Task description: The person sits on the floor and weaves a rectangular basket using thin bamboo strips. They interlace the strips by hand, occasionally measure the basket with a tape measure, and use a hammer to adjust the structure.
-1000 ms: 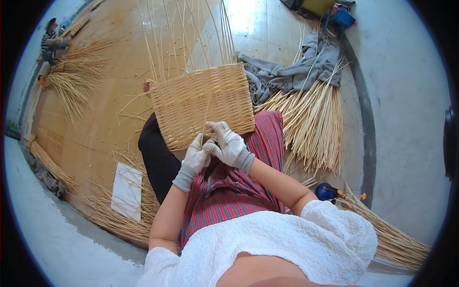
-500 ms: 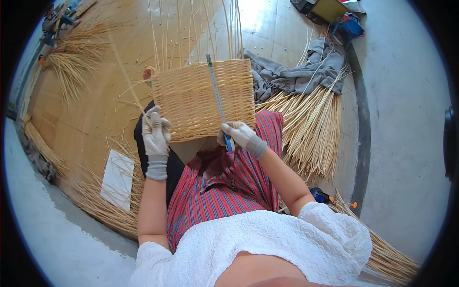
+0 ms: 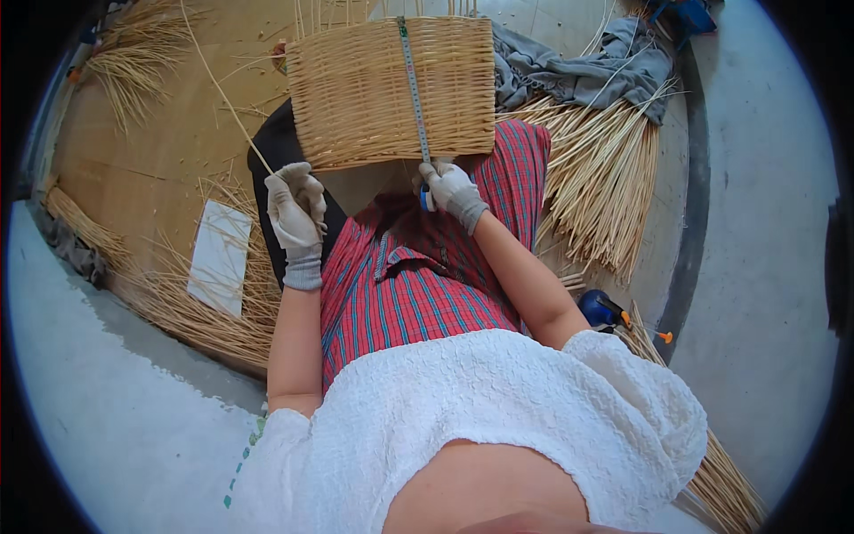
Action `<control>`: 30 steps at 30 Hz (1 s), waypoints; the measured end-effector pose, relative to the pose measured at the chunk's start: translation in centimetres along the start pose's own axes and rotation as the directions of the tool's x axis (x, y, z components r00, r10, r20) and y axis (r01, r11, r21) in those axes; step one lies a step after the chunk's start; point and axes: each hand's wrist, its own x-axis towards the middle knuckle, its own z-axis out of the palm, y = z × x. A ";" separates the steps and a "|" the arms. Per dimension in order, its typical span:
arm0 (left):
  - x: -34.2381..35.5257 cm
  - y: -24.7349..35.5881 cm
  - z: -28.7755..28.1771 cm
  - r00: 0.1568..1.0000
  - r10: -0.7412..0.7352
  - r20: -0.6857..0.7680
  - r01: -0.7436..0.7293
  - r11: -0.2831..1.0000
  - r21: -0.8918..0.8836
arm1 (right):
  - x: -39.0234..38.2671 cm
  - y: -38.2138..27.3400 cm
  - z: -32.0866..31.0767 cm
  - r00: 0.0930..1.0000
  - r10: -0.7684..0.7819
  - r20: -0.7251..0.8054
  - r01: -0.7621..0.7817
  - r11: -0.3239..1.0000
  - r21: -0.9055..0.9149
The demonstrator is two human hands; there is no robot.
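Observation:
A woven wicker panel (image 3: 356, 93), perhaps one side of a basket, stands in front of my knees with loose upright stakes along its far edge. A tape measure's blade (image 3: 413, 84) lies across it from near edge to far edge. My right hand (image 3: 452, 191), in a pale work glove, grips the blue tape measure case (image 3: 428, 199) just below the panel's near edge. Below the panel's near left corner, my gloved left hand (image 3: 297, 209) has its fingers curled round a long thin wicker strand (image 3: 221, 89), which runs up and to the left.
Bundles of wicker rods lie at the right (image 3: 605, 191), far left (image 3: 133, 71) and lower left (image 3: 196, 325). Grey cloth (image 3: 578, 67) covers part of the right bundle. A white sheet (image 3: 220, 258) rests on rods. A blue spray bottle (image 3: 600, 307) is beside my right elbow.
The panel and tape sit higher in the picture as the view has shifted. My left hand has moved from beside the panel's left edge to below its corner. The right hand keeps its grip.

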 end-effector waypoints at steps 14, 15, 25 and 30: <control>0.6 -4.0 -24.7 0.706 0.159 -0.690 -0.075 0.986 0.150 | -0.4 -0.3 -0.1 0.947 -0.320 -0.003 0.308 0.908 0.284; -1.8 -5.7 -28.6 0.668 0.163 -0.726 -0.002 0.976 0.217 | -1.0 -2.0 0.1 0.915 -0.402 -0.032 0.399 0.892 0.211; -23.2 -11.3 -34.5 0.004 -0.086 -0.996 0.939 0.344 -0.026 | 6.6 -9.6 -1.0 0.799 -0.593 -0.106 0.572 0.802 -0.172; -19.8 -7.7 -32.9 0.204 0.122 -0.971 0.968 0.121 0.219 | 6.7 -8.0 -1.7 0.884 -0.455 -0.110 0.444 0.889 -0.114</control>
